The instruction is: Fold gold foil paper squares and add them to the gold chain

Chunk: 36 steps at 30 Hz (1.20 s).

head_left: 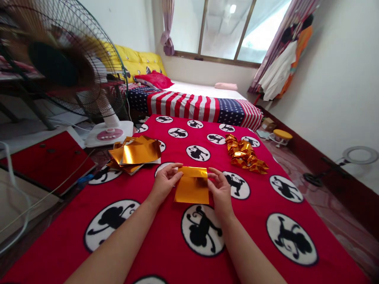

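Note:
A sheet of shiny gold foil paper (192,191) lies in front of me just above the red cloth, its far edge folded over in a strip. At its left edge, my left hand (166,181) pinches the folded strip between thumb and fingers. My right hand (220,191) grips the right edge, thumb and fingers closed on it. Off to the left rests a loose pile of gold foil sheets (142,151). Several folded gold foil pieces (244,154) lie in a cluster to the right.
The red cloth (245,236) with monkey prints covers the table. A standing fan (109,132) is at the left, by a dark red board (49,157). Behind is a bed with a striped cover (183,104). A yellow stool (282,134) and a ring light (359,149) stand right.

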Tool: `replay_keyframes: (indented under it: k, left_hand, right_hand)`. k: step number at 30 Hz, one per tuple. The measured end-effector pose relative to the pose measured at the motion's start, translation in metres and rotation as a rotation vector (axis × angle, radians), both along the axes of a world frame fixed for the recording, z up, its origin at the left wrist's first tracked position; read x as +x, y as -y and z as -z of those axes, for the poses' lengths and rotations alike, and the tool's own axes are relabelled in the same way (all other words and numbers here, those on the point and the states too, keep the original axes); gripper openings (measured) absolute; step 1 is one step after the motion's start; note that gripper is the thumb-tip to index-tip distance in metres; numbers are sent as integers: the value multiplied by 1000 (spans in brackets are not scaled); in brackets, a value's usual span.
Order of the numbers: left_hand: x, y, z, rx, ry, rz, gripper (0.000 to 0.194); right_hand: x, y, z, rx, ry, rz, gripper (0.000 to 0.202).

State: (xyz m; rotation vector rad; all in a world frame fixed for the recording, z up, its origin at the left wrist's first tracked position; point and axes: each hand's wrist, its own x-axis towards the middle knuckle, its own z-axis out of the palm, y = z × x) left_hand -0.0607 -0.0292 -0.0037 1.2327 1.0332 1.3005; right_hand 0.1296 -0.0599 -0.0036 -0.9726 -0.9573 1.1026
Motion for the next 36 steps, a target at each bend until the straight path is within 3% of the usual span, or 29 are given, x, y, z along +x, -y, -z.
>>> replay_keyframes:
  k: [3,8,16,22,27,36]
  left_hand:
    - [0,1,-1,0,-27,-4,42]
    - [-1,1,-2,13,-29,8,41]
    - [-1,-2,1,-31,-27,-36,49]
    - [-2,-4,4,1,-109,-98,35]
    - [-2,-4,5,67,-191,-41,35]
    - [1,-3,5,-27,-87,-17,41]
  right_hand:
    - [2,-1,2,51,79,11,45]
    - [5,-1,4,144,256,17,23]
    - [6,0,7,57,181,76,21]
    - [9,-2,6,180,276,146,20]
    - [9,-3,7,217,296,174,18]
    - [5,2,4,227,195,150,16]
